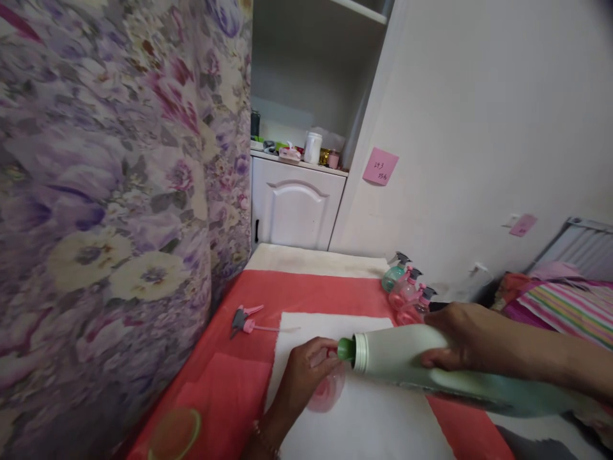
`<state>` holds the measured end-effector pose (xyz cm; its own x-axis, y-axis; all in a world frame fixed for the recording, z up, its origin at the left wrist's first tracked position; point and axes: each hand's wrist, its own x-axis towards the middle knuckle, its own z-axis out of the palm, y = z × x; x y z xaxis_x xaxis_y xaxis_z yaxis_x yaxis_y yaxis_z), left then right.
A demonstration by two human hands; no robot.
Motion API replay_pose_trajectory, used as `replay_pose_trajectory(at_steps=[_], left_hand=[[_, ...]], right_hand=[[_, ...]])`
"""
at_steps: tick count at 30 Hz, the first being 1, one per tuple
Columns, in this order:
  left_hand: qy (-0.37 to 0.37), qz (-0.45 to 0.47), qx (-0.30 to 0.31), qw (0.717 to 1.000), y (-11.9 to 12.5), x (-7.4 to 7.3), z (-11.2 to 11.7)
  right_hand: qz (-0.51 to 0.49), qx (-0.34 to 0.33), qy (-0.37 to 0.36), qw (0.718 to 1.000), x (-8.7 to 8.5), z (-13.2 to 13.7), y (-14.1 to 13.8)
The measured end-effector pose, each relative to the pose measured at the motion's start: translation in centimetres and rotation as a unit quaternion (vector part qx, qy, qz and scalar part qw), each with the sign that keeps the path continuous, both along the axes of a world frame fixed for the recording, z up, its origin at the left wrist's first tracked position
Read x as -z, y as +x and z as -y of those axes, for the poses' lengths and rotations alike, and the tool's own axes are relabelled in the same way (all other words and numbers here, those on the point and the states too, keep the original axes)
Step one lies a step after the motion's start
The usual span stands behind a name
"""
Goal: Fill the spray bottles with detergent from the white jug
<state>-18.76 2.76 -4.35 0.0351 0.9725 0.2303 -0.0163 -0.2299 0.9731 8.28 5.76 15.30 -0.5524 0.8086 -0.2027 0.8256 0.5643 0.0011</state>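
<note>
My right hand point(460, 342) is wrapped round a large pale green plastic bottle point(397, 351), which lies tilted nearly level with its mouth to the left. A green spout point(345, 349) in that mouth meets the neck of a small pink transparent spray bottle point(327, 391). Around that neck my left hand point(306, 370) closes its fingers. Whether liquid is flowing I cannot tell. Left of the white sheet lies a pink and grey spray head point(243, 321), its thin tube pointing right.
A white sheet point(383, 421) covers part of the red tabletop point(230, 383). Several spray bottles point(405, 291) stand at the back right. A green-rimmed round object point(175, 434) is at the front left. A floral curtain point(110, 191) hangs on the left; a white cabinet point(297, 204) stands behind.
</note>
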Motion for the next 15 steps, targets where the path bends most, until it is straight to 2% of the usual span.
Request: replay_pose_trajectory(at_steps=[7,15], left_hand=[[0.004,-0.002,0.004,1.0,-0.07,-0.19,0.04],[0.001,-0.009,0.003,1.0,-0.08,0.12,0.05]], right_hand=[[0.003,0.007,-0.014,1.0,-0.82,0.34,-0.6],[-0.006,0.003,-0.014,1.0,-0.95,0.4,-0.88]])
